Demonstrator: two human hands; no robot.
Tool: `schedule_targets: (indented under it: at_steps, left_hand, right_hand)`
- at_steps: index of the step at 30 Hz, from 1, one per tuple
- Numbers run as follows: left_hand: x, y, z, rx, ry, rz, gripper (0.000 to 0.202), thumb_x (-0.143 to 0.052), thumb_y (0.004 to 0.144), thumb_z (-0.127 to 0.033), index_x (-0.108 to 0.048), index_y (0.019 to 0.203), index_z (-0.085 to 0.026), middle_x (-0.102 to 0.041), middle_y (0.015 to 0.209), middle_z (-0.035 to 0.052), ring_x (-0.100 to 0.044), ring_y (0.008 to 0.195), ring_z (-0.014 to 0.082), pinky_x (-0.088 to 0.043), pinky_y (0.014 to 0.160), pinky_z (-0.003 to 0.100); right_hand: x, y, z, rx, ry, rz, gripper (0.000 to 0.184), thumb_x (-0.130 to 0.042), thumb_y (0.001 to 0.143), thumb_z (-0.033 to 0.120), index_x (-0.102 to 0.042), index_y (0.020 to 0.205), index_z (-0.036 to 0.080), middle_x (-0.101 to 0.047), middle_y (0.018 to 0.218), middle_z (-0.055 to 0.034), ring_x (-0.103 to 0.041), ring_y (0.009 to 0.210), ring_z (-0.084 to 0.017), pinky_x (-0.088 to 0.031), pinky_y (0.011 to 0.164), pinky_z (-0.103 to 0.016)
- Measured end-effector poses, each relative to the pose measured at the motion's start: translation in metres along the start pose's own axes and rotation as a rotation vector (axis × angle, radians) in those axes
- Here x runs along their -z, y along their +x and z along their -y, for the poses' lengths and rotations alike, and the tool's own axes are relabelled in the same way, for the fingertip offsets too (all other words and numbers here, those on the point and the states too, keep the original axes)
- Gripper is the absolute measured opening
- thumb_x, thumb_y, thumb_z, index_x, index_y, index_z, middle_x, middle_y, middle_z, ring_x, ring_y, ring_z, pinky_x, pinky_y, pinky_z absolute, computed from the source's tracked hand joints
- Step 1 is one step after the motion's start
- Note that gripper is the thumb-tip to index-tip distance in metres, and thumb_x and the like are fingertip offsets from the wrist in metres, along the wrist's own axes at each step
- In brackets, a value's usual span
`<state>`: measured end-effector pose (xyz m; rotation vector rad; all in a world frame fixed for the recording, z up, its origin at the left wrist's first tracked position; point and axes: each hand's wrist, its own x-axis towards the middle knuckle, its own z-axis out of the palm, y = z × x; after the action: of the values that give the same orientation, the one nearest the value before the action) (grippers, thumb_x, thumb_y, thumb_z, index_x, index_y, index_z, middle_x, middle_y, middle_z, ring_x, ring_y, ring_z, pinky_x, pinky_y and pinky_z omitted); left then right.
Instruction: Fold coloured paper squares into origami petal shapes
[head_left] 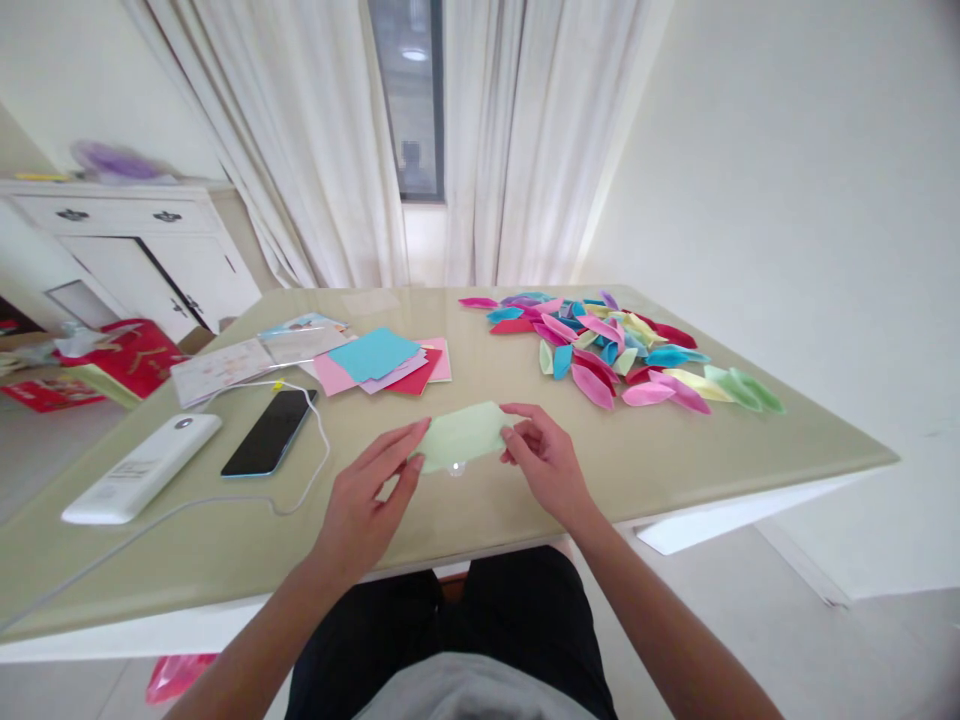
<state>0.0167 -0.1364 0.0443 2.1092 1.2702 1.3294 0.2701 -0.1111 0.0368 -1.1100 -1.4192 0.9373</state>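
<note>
While both bare forearms reach in from the near edge of the table [517,515], the head view shows the person's two hands at either end of a pale green paper [461,437]. The paper is near the table's front edge, in front of the person; whether it touches the surface or is held just above it cannot be told. The left hand [371,495] pinches its left end, thumb below and fingers above, with a narrow gap between them. The right hand [551,455] has its thumb and index finger at the right end, nearly closed on the edge, the other fingers curled in.

Beyond the left hand lies an overlapping stack of coloured sheets [376,353], a blue one uppermost, with pink, lilac and red ones showing beneath. Beside the stack are clear packets [225,367]. Nearer, to the left, a dark-screened phone [270,433] lies between a long white device [142,470] and a looping white cable [328,450].

Beyond the right hand, pointed folded paper pieces [592,385] in pink, red, blue, yellow and green are heaped together, three of the green ones at the heap's right end.
</note>
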Motion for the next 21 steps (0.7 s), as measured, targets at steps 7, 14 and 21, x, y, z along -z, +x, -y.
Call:
schedule_targets:
  at_steps: [7,14,21]
  left_hand:
    - [-0.022,0.101,0.056,-0.272,0.125,-0.019,0.038,-0.045,0.107,-0.028,-0.071,0.134,-0.025,-0.059,0.154,0.0091,-0.060,0.137,0.0250,-0.048,0.118,0.045]
    - [-0.056,0.113,0.109,-0.164,0.041,-0.016,0.045,-0.049,0.104,-0.038,-0.064,0.140,-0.014,-0.067,0.139,0.0187,-0.073,0.115,0.0256,-0.066,0.089,0.040]
    - [-0.051,0.101,0.111,-0.241,0.125,0.003,0.040,-0.048,0.106,-0.033,-0.066,0.140,-0.020,-0.062,0.150,0.0131,-0.058,0.140,0.0270,-0.049,0.117,0.050]
  right_hand:
    - [-0.001,0.110,-0.030,-0.071,0.044,-0.034,0.039,-0.070,0.082,0.039,-0.068,0.115,0.018,-0.070,0.067,0.0002,-0.064,0.056,-0.015,-0.049,0.056,-0.026]
    - [0.004,0.119,-0.067,-0.073,0.027,-0.045,0.043,-0.069,0.081,0.037,-0.071,0.117,0.014,-0.066,0.062,0.0019,-0.063,0.055,-0.015,-0.049,0.057,-0.027]
    - [0.004,0.111,-0.074,-0.073,0.030,-0.020,0.050,-0.066,0.082,0.036,-0.073,0.127,0.015,-0.071,0.069,0.0002,-0.060,0.056,-0.013,-0.048,0.058,-0.026]
